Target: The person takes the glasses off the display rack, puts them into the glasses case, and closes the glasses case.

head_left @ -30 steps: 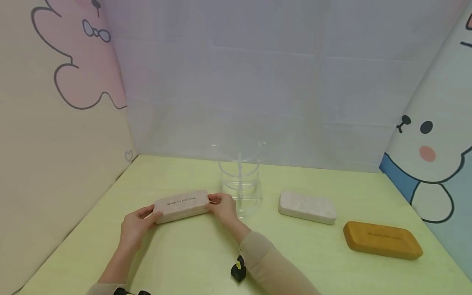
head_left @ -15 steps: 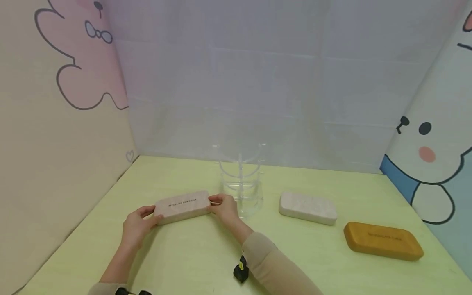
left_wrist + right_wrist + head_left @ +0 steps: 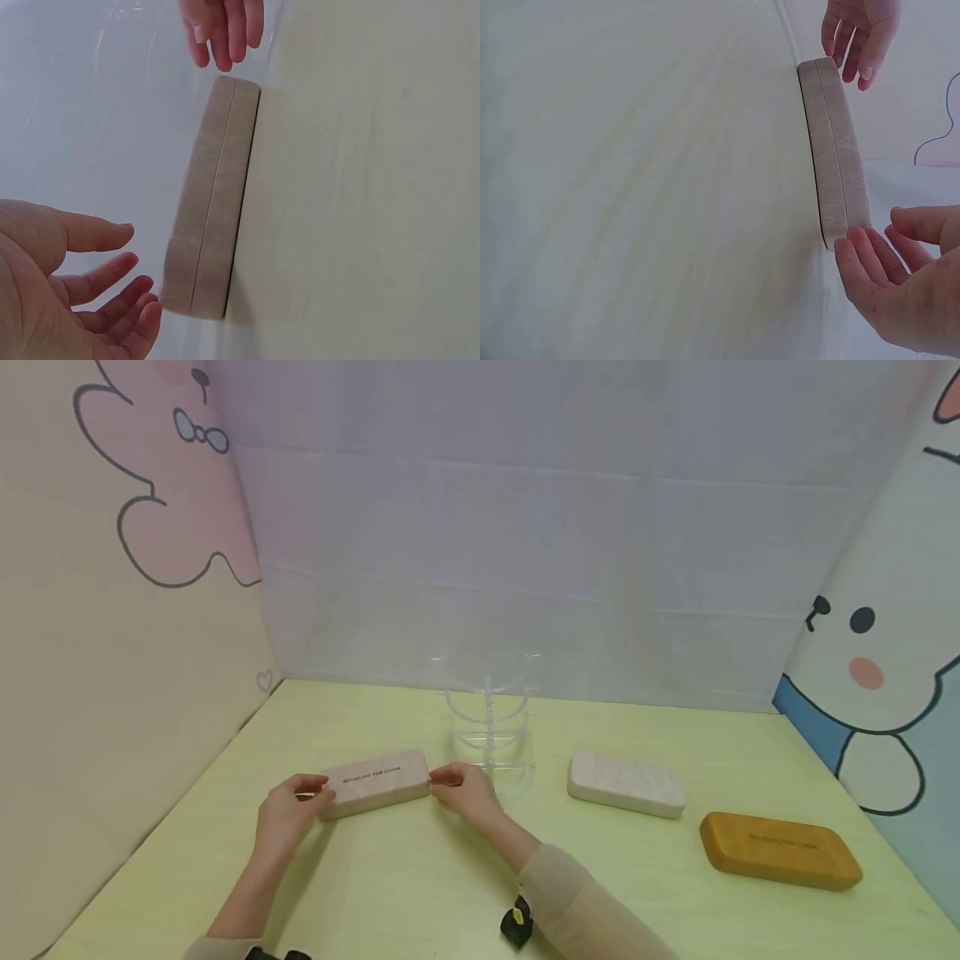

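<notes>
A pale pinkish-beige glasses case (image 3: 378,789), lettered "REFUELING FOR CHINA", lies on the table, slightly aslant; its lid seam runs along the side in the left wrist view. My left hand (image 3: 281,822) is at the case's left end, thumb and fingers spread with a gap between them. At the other end is my right hand (image 3: 474,800), its loosely bent fingers (image 3: 862,251) close against the case in the right wrist view; whether they touch it I cannot tell. Neither hand grips the case.
Just behind my right hand stands a clear acrylic tiered rack (image 3: 490,720). To the right lie a whitish case (image 3: 626,787) and a mustard-yellow case (image 3: 780,856) on the pale yellow table (image 3: 420,893). Printed cloth walls enclose the back and sides.
Both hands have let go of the pinkish-beige case. The right hand has drawn back slightly right and toward me; the left fingers have loosened from the left end. The case stays almost in place.
</notes>
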Demonstrator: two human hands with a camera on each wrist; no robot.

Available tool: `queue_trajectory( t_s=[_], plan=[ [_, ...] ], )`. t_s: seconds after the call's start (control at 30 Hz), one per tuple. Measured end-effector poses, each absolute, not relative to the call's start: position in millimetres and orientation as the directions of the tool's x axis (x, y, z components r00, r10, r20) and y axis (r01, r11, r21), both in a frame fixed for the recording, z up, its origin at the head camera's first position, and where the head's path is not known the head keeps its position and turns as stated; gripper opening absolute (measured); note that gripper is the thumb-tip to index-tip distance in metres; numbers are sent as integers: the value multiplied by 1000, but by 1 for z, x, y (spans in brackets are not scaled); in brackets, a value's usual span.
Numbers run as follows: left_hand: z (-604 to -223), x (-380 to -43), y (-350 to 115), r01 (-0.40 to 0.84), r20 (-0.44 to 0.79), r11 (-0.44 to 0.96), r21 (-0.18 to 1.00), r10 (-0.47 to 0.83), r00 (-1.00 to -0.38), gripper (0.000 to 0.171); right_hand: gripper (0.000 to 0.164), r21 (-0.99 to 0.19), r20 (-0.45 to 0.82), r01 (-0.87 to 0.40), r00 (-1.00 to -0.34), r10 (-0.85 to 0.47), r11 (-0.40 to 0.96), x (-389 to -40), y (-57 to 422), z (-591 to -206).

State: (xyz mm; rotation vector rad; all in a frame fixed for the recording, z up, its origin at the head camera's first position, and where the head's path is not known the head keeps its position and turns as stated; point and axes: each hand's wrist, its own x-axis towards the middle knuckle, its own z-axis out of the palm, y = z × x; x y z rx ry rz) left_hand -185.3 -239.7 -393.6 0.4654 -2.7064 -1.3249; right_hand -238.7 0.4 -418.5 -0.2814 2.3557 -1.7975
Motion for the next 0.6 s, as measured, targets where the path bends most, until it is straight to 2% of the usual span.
queue_trajectory(
  t_s=[0.23,0.47,0.6],
  plan=[
    [-384,-197,-214,-120,2,606,786,-198,-980,29,20,-970,-11,-66,-949,-314,235,-222,30,-407],
    [-383,-207,-195,-63,13,621,781,-118,-993,22,18,-957,-17,-94,-927,-375,276,-203,67,-383],
    [-383,-214,-185,-7,37,628,778,-56,-998,19,20,-949,-19,-103,-924,-382,298,-203,87,-383]
  ],
)
